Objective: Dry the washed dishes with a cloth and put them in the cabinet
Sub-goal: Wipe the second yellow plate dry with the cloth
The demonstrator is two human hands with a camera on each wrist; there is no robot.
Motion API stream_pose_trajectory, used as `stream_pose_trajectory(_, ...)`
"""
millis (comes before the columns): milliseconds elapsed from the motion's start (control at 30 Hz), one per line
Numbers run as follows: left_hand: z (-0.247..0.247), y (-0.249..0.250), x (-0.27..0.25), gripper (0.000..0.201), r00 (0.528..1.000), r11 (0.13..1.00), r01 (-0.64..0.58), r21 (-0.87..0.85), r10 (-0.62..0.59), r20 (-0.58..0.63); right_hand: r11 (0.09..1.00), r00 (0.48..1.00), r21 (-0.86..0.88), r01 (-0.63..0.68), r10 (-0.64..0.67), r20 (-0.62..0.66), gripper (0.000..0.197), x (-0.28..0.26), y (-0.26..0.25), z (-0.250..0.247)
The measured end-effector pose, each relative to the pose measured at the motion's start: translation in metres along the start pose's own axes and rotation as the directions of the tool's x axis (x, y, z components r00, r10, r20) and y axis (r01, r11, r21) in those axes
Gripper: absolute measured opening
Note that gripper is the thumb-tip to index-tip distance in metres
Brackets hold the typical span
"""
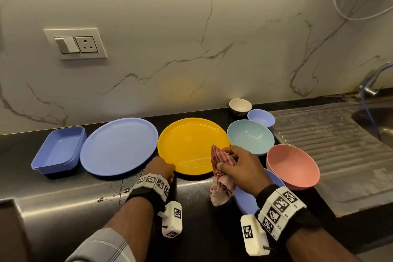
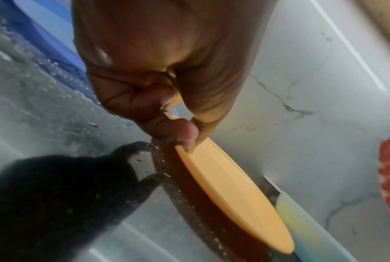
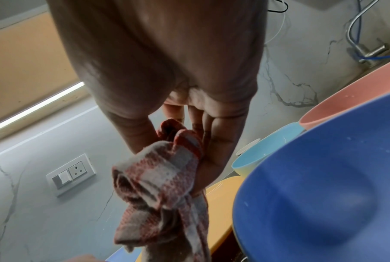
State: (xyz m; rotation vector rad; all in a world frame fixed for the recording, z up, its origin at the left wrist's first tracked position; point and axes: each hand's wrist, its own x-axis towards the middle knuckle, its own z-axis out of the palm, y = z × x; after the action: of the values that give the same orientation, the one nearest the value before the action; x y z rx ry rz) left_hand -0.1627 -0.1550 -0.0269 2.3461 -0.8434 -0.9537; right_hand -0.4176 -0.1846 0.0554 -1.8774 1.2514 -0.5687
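A yellow plate point(image 1: 191, 144) lies in the middle of the black counter. My left hand point(image 1: 170, 169) pinches its near rim; the left wrist view shows thumb and finger of that hand point(image 2: 185, 141) closed on the plate's edge point(image 2: 229, 186). My right hand point(image 1: 225, 159) hovers over the plate's right side and grips a bunched red-checked cloth point(image 1: 221, 176), which hangs down from the right hand point(image 3: 189, 141) as a crumpled cloth point(image 3: 162, 177). Other washed dishes around it: a blue plate point(image 1: 119, 147), blue container point(image 1: 59, 151), teal bowl point(image 1: 251, 136) and pink bowl point(image 1: 292, 166).
A small blue bowl point(image 1: 260, 117) and a white bowl point(image 1: 240, 107) stand by the wall. Another blue dish point(image 1: 244, 198) lies under my right wrist. A steel drainboard point(image 1: 331, 144), sink and tap point(image 1: 370, 83) are to the right. Water drops dot the steel front ledge point(image 1: 119, 189).
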Motion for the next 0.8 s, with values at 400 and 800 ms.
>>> stream_pose_trajectory(400, 0.006, 0.01, -0.013, 0.016, 0.993, 0.717, 0.063, -0.695, 0.027, 0.118, 0.997, 1.0, 0.07, 0.021, -0.02, -0.017, 0.037, -0.011, 0.007, -0.011)
stream_pose_trajectory(800, -0.061, -0.003, -0.046, 0.027, 0.972, 0.66, -0.236, -0.714, 0.143, -0.188, 0.957, 0.984, 0.26, 0.132, -0.095, -0.149, 0.036, 0.0, 0.003, -0.025)
